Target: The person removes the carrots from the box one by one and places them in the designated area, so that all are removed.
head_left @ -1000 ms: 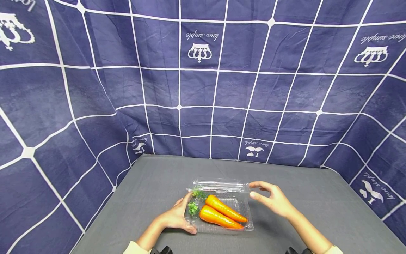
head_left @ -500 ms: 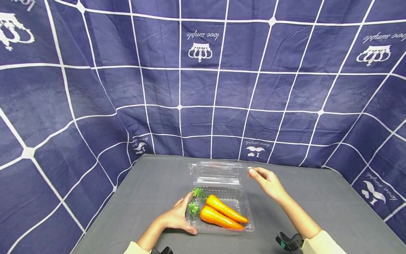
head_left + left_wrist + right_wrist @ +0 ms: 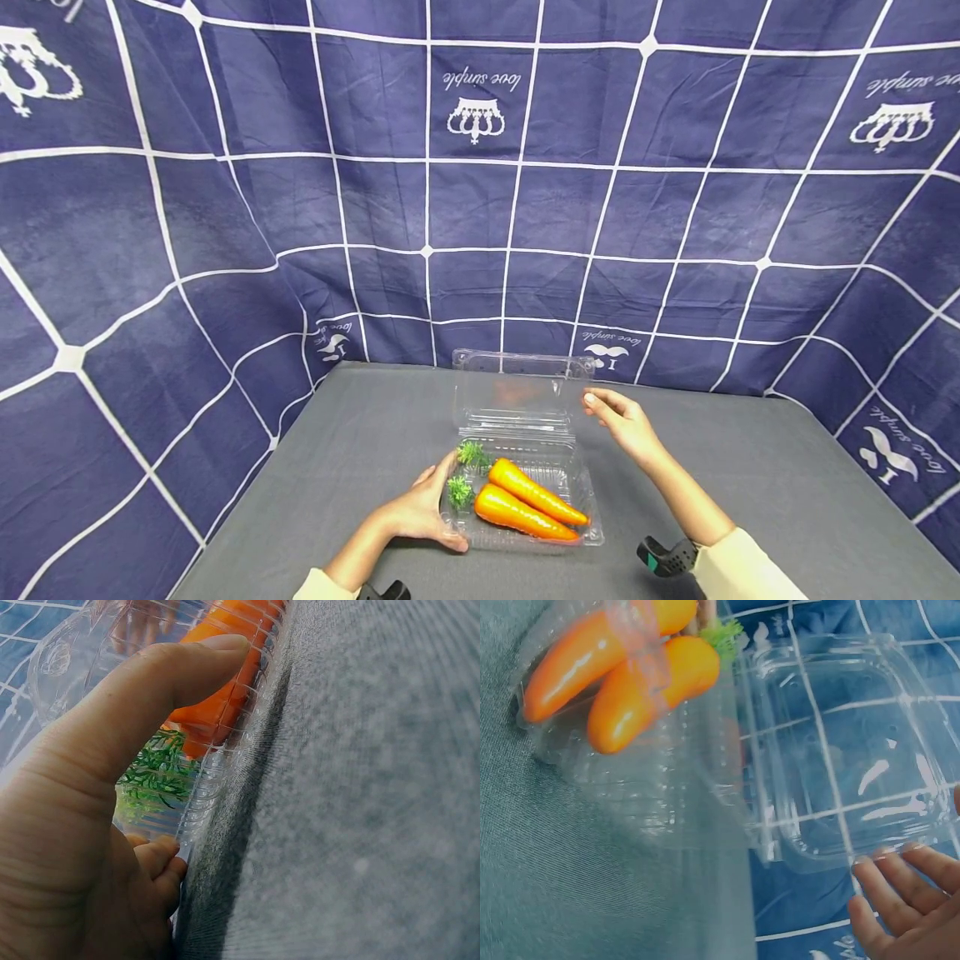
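A clear plastic clamshell container [image 3: 562, 477] sits on the grey table, its lid [image 3: 517, 390] standing raised at the back. Inside lie two orange carrots, the rear carrot [image 3: 538, 494] beside the front carrot [image 3: 521, 513], their green leafy tops [image 3: 460, 492] to the left. My left hand [image 3: 420, 507] grips the container's left end, thumb at the front and fingers toward the back. In the left wrist view its thumb [image 3: 202, 671] lies across the clear wall. Beside the lid's right edge is my right hand [image 3: 626, 425], fingers [image 3: 896, 889] extended; contact with the lid is hard to tell.
Grey cloth covers the table [image 3: 360, 417]. Behind and at both sides hangs a blue curtain [image 3: 480, 208] with white grid lines. A black band [image 3: 667, 557] sits at the right wrist.
The lid has swung up and back from low over the container to standing raised. My right hand rose with it, then its fingers loosened at the edge. The left hand stayed put.
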### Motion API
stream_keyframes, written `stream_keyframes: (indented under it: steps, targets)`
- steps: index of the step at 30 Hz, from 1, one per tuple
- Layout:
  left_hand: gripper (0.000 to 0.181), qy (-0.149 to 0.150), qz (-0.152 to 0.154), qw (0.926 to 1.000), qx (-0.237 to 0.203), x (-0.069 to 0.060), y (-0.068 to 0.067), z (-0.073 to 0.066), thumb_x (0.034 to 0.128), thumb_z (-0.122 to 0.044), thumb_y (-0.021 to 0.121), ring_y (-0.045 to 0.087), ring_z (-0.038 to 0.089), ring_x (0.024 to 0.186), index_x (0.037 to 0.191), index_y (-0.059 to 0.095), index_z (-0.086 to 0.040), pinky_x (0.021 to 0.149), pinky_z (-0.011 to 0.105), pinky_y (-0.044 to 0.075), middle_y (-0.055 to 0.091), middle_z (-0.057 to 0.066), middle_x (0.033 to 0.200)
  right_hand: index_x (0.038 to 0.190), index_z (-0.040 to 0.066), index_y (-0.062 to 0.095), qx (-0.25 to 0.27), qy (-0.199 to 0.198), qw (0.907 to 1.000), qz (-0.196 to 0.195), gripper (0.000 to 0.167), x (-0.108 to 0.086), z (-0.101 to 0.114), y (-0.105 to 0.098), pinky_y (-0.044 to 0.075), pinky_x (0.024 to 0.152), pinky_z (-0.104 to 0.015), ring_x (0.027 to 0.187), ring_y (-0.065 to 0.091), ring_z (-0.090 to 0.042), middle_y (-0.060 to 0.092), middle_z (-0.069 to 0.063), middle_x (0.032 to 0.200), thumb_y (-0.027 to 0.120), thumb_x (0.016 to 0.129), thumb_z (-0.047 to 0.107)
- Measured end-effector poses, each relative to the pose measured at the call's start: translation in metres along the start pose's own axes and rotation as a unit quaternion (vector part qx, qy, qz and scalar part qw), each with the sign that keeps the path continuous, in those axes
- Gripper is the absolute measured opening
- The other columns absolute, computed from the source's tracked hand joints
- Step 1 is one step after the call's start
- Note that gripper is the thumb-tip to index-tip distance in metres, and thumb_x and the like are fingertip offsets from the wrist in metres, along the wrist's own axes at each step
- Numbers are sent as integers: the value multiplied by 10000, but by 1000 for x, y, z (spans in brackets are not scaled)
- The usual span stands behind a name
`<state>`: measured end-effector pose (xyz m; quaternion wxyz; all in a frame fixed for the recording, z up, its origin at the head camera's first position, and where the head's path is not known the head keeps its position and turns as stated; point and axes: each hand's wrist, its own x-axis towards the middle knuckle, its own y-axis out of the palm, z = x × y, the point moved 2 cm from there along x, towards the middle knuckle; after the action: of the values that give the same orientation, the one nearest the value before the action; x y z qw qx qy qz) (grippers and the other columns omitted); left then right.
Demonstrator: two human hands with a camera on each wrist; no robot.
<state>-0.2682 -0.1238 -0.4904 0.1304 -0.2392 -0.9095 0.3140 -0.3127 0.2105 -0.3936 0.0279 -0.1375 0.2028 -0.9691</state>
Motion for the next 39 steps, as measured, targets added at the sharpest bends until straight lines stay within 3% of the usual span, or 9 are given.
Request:
stream_keyframes:
  steps: [5, 9, 16, 28, 39]
  targets:
    - [1303, -29, 6, 10000, 29, 0, 0, 1, 548, -314, 957, 203, 521, 1360, 1527, 144, -36, 1053, 688, 197, 309, 238, 1515, 1287, -105, 548, 314, 21, 9993, -185, 387, 6, -13, 10, 507, 864, -285, 949, 637, -110, 638, -263, 1156, 593, 978, 123]
    - [1306, -49, 15, 10000, 28, 0, 0, 1, 545, -323, 957, 202, 531, 1358, 1525, 144, -33, 1049, 692, 201, 322, 259, 1499, 1296, -105, 535, 287, -59, 9991, -301, 395, 10, -23, 18, 480, 819, -182, 1008, 651, -252, 622, -290, 1175, 625, 938, 35]
    - [1310, -16, -6, 10000, 27, -3, -1, 0, 542, -337, 956, 221, 515, 1355, 1522, 143, -29, 1045, 687, 217, 323, 260, 1497, 1333, -86, 518, 217, 152, 9991, -337, 444, 12, -39, 28, 480, 782, -196, 1022, 642, -364, 614, -280, 1205, 637, 909, -27]
    - [1298, 7, -37, 9999, 112, -1, 1, 0, 548, -345, 956, 260, 482, 1345, 1521, 157, -30, 1044, 665, 247, 336, 232, 1494, 1291, -142, 527, 829, 1005, 9902, -498, 407, 3, -56, 40, 534, 766, -249, 923, 667, -192, 611, -293, 1203, 620, 948, 56]
    - [1305, -28, 33, 10000, 67, -1, 0, 0, 553, -336, 955, 259, 481, 1345, 1521, 143, -11, 1034, 674, 252, 316, 258, 1496, 1257, -171, 532, 1221, 1302, 9820, -623, 404, -1, -66, 49, 525, 694, -202, 822, 688, -158, 628, -305, 1143, 604, 965, 98]
